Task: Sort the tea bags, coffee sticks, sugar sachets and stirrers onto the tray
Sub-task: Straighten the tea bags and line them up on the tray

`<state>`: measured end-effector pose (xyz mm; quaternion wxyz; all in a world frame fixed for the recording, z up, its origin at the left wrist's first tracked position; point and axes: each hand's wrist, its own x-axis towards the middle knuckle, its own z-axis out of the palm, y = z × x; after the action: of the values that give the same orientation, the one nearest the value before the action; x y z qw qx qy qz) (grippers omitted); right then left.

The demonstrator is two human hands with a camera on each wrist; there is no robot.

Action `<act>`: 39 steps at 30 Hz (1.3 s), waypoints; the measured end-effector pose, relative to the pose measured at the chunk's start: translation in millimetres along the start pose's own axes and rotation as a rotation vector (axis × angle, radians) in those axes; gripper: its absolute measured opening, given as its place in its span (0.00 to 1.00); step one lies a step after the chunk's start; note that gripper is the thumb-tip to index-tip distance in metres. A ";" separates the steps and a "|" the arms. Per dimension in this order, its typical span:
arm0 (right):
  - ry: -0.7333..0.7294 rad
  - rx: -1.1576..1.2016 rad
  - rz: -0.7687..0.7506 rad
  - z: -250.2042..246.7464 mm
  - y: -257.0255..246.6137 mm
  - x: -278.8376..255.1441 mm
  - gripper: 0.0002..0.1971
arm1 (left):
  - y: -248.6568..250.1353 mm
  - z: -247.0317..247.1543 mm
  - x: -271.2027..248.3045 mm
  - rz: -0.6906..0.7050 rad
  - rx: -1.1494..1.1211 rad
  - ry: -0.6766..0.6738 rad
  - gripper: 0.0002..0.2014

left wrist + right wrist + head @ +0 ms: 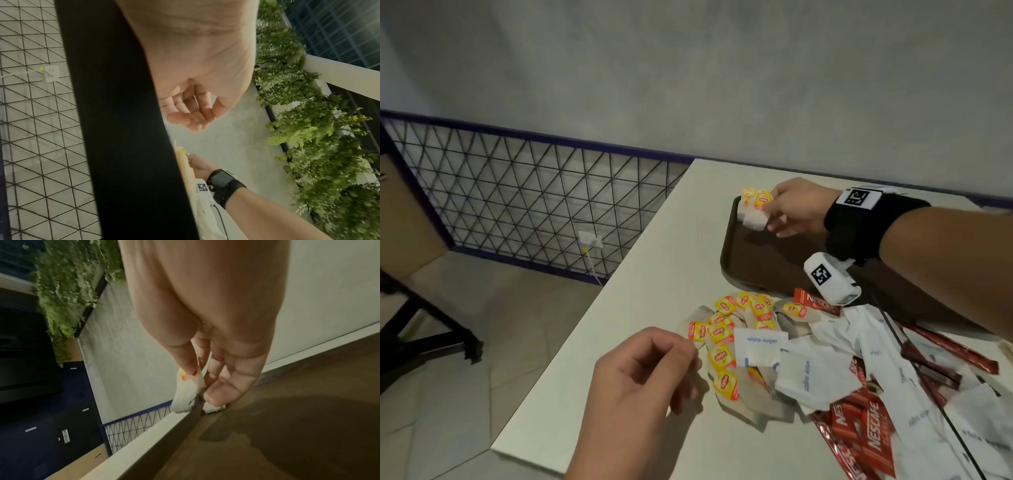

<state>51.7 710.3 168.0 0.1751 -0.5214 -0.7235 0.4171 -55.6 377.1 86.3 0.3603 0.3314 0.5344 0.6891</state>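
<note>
My right hand (768,214) reaches over the far left corner of the brown tray (756,260) and pinches a small bunch of tea bags (755,209) with yellow tags. In the right wrist view, thumb and fingers (218,395) hold the tea bags (185,395) down at the tray's rim (191,418). My left hand (693,359) hovers at the left edge of the tea bag pile (726,332), fingers loosely curled. Nothing shows in the left hand (205,116) in the left wrist view. White sugar sachets (762,346) and red coffee sticks (866,431) lie mixed to the right of the pile.
The white table (647,308) has its left edge close to the pile, with floor below. A wire mesh fence (517,192) stands beyond on the left. The white wrist camera (830,282) hangs under my right forearm, above the near tray rim.
</note>
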 end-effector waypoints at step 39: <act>0.037 -0.108 -0.092 4.1 12.2 31.6 0.20 | -2.8 2.5 8.1 -0.060 0.029 -0.015 0.21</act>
<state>43.8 738.4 150.3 0.1792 -0.5040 -0.7648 0.3591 -57.3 385.7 84.7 0.3801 0.3253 0.5513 0.6676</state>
